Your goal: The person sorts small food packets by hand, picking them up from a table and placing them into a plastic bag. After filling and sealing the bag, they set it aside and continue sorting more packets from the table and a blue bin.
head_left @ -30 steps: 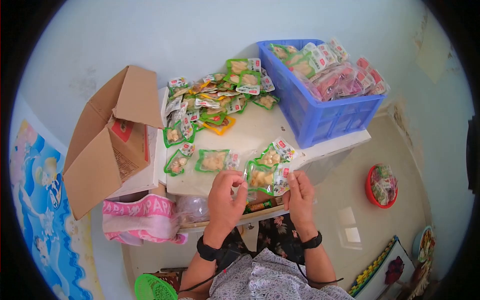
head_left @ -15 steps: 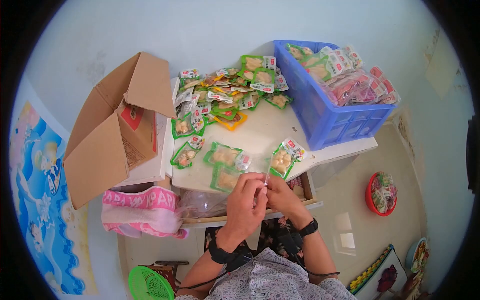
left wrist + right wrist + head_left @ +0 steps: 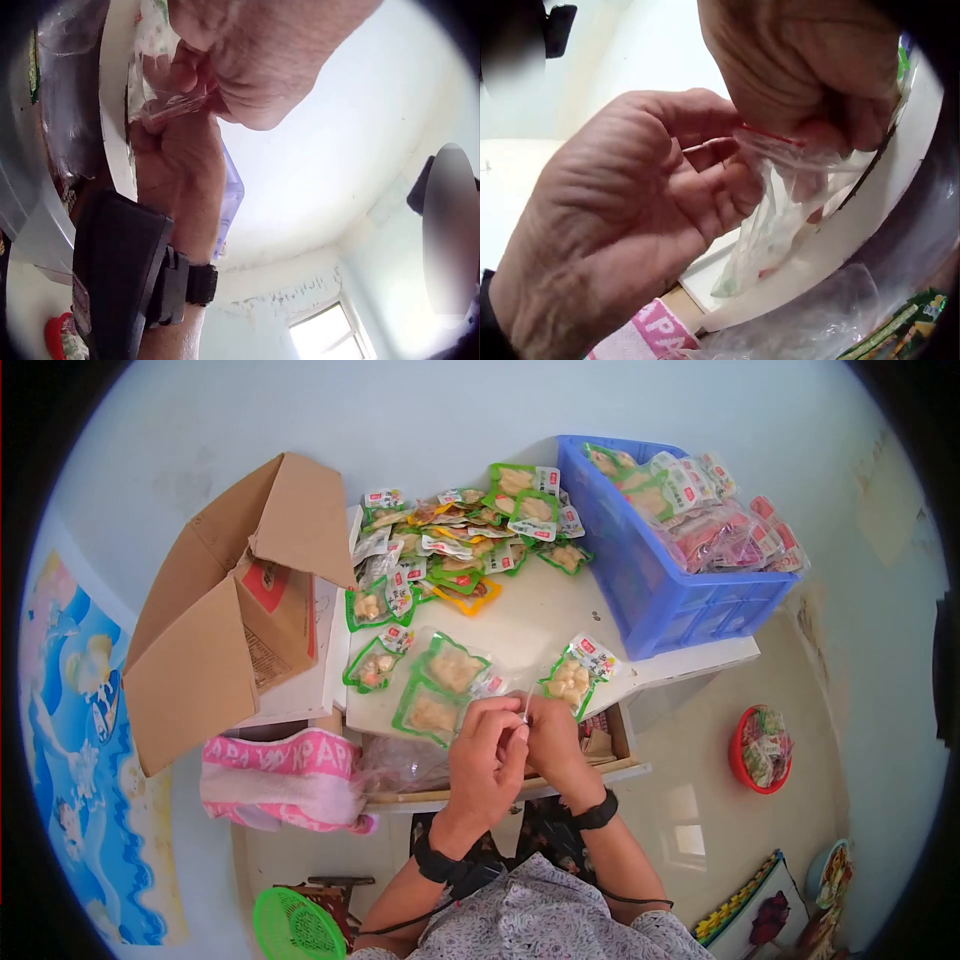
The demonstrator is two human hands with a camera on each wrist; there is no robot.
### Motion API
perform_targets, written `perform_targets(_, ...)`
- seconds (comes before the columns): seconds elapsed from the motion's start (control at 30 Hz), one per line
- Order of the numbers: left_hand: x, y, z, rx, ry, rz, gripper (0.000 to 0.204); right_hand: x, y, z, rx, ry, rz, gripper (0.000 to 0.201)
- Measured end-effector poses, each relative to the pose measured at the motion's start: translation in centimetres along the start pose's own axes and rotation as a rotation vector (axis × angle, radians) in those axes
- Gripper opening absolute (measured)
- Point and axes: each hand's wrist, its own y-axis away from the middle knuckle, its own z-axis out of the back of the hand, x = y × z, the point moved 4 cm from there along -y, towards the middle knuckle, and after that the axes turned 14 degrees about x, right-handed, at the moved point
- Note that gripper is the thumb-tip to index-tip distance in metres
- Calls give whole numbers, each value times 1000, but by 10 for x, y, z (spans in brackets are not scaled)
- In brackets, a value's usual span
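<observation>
Head view: left hand point(image 3: 486, 762) and right hand point(image 3: 558, 744), grips narrow, pinch a clear bag point(image 3: 786, 169) right of lower centre; beyond, green-edged packs point(image 3: 455, 668) lie on the worktop point(image 3: 540, 600).

Before me is a smooth white table point(image 3: 540, 605). At its back lies a heaped pile of clear plastic food packets point(image 3: 455, 545) with green and yellow edges; to the right of it stands a loaded blue plastic crate point(image 3: 690, 605). Nearer me I have a green-edged packet of pale food point(image 3: 375, 663) at left, two touching green-edged packets point(image 3: 455, 668) in the middle, and a green-and-white packet of pale pieces point(image 3: 570, 680) at right.
</observation>
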Motion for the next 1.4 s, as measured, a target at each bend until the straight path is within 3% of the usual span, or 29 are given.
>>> perform_targets(0.1, 4, 1, 5, -23, 31, 5, 10, -6, -1, -2, 18, -21, 34, 17)
perform_targets(0.2, 5, 2, 8, 3, 50, 85, 9, -5, 13, 18, -249, -233, 122, 16)
perform_targets(0.3, 8, 4, 4, 24, 72, 128, 9, -1, 22, 64, -353, -9, -73, 25)
perform_targets(0.4, 13, 2, 0, 14, 77, 103, 10, 0, 13, 92, -386, 420, -76, 41)
perform_targets(0.43, 14, 2, 0, 6, 74, 91, 11, -11, 8, 97, -343, 516, -57, 65)
perform_targets(0.53, 19, 3, 0, 6, 90, 114, 11, -32, -4, 105, -272, 553, -93, 81)
perform_targets(0.63, 26, 5, -1, 17, 97, 110, 10, -28, -4, 117, -166, 515, -250, 95)
perform_targets(0.73, 28, 4, -5, 14, 129, 153, 10, -24, 3, 120, -149, 422, -183, 90)
perform_targets(0.83, 28, 3, -4, 19, 119, 159, 10, -53, 1, 114, -191, -40, -171, 76)
perform_targets(0.93, 24, 0, -3, 24, 90, 150, 10, -66, 19, 115, -179, -293, -128, 45)
perform_targets(1.03, 28, 0, -7, 22, 144, 165, 9, -59, 40, 116, -103, -364, -285, 27)
perform_targets(1.23, 24, -19, -30, 63, 425, 220, 7, -46, 74, 118, -290, -644, -104, 13)
perform_targets(1.4, 19, -27, -42, 46, 295, 139, 8, -16, 80, 127, -430, -679, -22, 12)
